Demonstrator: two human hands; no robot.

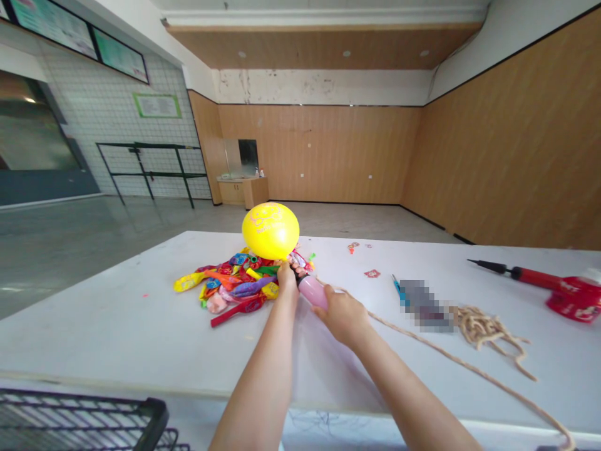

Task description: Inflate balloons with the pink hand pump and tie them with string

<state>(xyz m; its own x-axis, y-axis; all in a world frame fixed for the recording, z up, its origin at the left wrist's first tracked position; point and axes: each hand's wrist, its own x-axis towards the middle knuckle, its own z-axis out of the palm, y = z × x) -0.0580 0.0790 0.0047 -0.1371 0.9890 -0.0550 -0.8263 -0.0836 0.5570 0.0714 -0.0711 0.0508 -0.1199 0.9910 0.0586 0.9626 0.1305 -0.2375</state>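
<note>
An inflated yellow balloon (271,230) with faint printing stands up over the table. My left hand (286,275) is closed around its neck, where the balloon meets the dark nozzle end of a pink hand balloon pump (313,292). My right hand (345,314) is wrapped round the near part of the pump's pink body. How far the neck sits over the nozzle is hidden by my left fingers. Beside my left hand, a pile of limp, many-coloured balloons (251,289) lies on the table.
Beige rope (436,352) runs right to the table's front edge, with a loose rope bundle (488,332) nearby. A pixelated object (425,305), a red pump with black tip (535,277) and a red container (577,302) lie right. A black wire basket (70,418) stands front left.
</note>
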